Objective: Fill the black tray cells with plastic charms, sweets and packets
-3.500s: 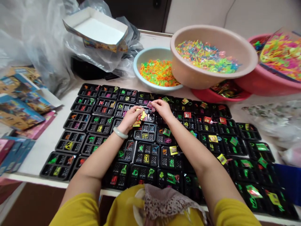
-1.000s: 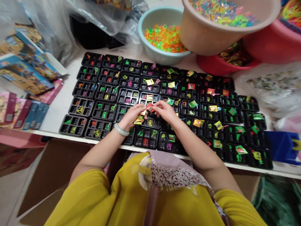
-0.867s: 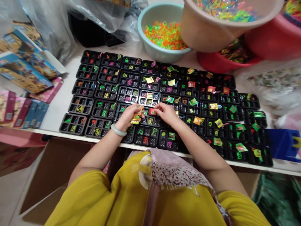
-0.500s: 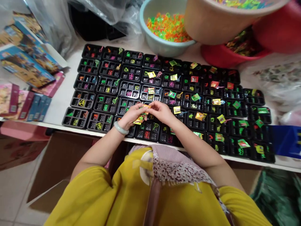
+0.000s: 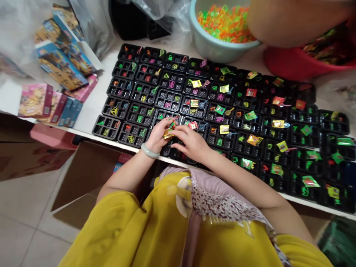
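Note:
My left hand [image 5: 159, 136], with a pale bangle on its wrist, is closed around a small bunch of shiny yellow and green packets [image 5: 169, 132]. My right hand [image 5: 191, 142] reaches in from the right, its fingertips at the bunch and its thumb apart from the fingers. Its fingers partly hide the packets. Both hands are above the front rows of black compartment trays [image 5: 130, 139]. Just beyond the right hand, a red packet [image 5: 193, 125] lies on a tray. Small coloured plastic pieces sit in the tray compartments.
Trays farther right carry packets, such as a yellow packet [image 5: 224, 129]. At the back stands a pale blue tub [image 5: 222, 53] of orange and green pieces, beside a red tub [image 5: 280, 61]. Printed boxes [image 5: 59, 66] lie at the left. An open carton [image 5: 83, 178] is below the table edge.
The view has shifted, so the trays appear farther right. My right hand's thumb and fingers have parted. A red packet now shows on the tray beyond my hands.

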`<state>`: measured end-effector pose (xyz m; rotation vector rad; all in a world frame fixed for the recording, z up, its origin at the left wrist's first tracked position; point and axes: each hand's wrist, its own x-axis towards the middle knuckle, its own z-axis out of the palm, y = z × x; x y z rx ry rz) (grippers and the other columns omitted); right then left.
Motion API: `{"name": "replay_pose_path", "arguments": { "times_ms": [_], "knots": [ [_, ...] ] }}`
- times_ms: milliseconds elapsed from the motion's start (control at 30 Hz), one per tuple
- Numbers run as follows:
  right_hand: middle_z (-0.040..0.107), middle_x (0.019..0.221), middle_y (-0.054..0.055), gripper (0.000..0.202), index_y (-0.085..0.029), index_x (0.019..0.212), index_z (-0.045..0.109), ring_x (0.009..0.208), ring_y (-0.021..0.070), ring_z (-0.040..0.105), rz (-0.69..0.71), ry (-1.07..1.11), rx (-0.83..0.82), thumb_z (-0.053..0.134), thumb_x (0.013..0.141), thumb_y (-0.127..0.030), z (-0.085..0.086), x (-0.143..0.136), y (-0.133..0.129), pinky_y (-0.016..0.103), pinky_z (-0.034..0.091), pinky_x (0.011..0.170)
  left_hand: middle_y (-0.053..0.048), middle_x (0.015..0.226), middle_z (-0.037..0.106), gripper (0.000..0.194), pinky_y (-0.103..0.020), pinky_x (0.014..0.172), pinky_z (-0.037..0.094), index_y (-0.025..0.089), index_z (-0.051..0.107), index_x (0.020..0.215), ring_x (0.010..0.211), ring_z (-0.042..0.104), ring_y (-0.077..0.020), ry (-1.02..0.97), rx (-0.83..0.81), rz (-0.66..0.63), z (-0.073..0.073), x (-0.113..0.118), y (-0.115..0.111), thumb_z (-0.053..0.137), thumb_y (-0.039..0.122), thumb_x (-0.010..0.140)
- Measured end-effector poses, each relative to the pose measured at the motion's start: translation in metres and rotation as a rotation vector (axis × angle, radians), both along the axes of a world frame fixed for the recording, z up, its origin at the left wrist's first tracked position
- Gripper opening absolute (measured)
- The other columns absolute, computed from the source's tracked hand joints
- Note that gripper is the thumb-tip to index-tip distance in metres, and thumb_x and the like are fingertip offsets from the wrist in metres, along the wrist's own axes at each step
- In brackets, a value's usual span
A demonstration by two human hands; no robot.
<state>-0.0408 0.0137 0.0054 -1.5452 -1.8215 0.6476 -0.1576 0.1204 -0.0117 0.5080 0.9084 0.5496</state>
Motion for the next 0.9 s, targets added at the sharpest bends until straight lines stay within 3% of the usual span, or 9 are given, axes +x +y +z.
{"name": "replay_pose_path", "arguments": {
  "times_ms": [100,200,267,367,567,667,767,900],
  "knots": [
    [0.063,0.107,0.007,0.018,-0.022,0.104,0.064,0.102,0.0219,0.058,0.005,0.015,0.042,0.05,0.092,-0.023,0.002,-0.004,0.02,0.039,0.048,0.089,0.001,0.067,0.062,0.008,-0.014,0.049,0.045,0.012,0.062,0.079,0.055,0.057,-0.0053,-0.051,-0.082,0.0,0.002,0.001,0.0,0.054,0.009,0.079],
    [0.066,0.09,0.005,0.013,-0.02,0.093,0.064,0.085,0.0193,0.061,-0.151,0.171,-0.018,0.054,0.09,-0.026,-0.004,0.002,0.037,0.035,0.049,0.078,0.0,0.07,0.063,0.014,-0.017,0.047,0.046,0.014,0.064,0.086,0.056,0.059,-0.0079,-0.104,-0.077,-0.06,0.008,-0.007,0.001,0.058,0.026,0.085],
    [0.066,0.082,0.002,0.01,-0.02,0.088,0.063,0.074,0.017,0.061,-0.243,0.322,-0.09,0.058,0.086,-0.029,-0.011,0.006,0.046,0.032,0.049,0.07,-0.001,0.073,0.064,0.022,-0.018,0.045,0.047,0.015,0.063,0.088,0.059,0.062,-0.0103,-0.106,-0.059,-0.081,0.01,-0.013,0.0,0.062,0.036,0.084],
    [0.065,0.075,-0.001,0.01,-0.02,0.085,0.061,0.065,0.015,0.061,-0.285,0.484,-0.17,0.06,0.083,-0.029,-0.02,0.003,0.054,0.029,0.048,0.063,0.001,0.072,0.063,0.027,-0.015,0.039,0.042,0.015,0.061,0.088,0.056,0.061,-0.009,-0.061,-0.005,-0.072,0.01,-0.019,-0.001,0.073,0.036,0.075],
    [0.066,0.08,0.001,0.005,-0.02,0.078,0.063,0.074,0.0156,0.059,-0.284,0.389,-0.133,0.061,0.079,-0.024,-0.023,-0.011,0.059,0.03,0.047,0.071,-0.001,0.073,0.066,0.04,-0.014,0.038,0.041,0.015,0.061,0.091,0.059,0.065,-0.0127,0.114,0.178,-0.131,0.01,-0.043,0.005,0.083,0.031,0.061],
    [0.065,0.077,-0.001,0.006,-0.02,0.078,0.06,0.07,0.0141,0.059,-0.228,0.517,-0.223,0.059,0.08,-0.026,-0.024,-0.019,0.061,0.029,0.048,0.067,-0.003,0.073,0.068,0.042,-0.015,0.038,0.042,0.014,0.062,0.09,0.058,0.066,-0.0142,0.166,0.213,-0.16,0.011,-0.057,0.009,0.083,0.035,0.06],
    [0.063,0.073,-0.003,0.019,-0.02,0.083,0.057,0.066,0.0126,0.059,-0.175,0.666,-0.309,0.066,0.075,-0.035,-0.026,-0.028,0.062,0.026,0.047,0.062,-0.001,0.069,0.067,0.04,-0.015,0.038,0.043,0.014,0.061,0.083,0.052,0.062,-0.0114,0.197,0.223,-0.088,0.01,-0.065,0.01,0.084,0.031,0.056],
    [0.061,0.069,-0.004,0.022,-0.02,0.081,0.057,0.064,0.0122,0.058,-0.145,0.683,-0.316,0.07,0.07,-0.034,-0.028,-0.035,0.063,0.027,0.048,0.062,0.002,0.066,0.064,0.038,-0.015,0.038,0.044,0.015,0.06,0.078,0.048,0.058,-0.008,0.197,0.193,-0.054,0.008,-0.067,0.01,0.085,0.026,0.052]
  ]
}}
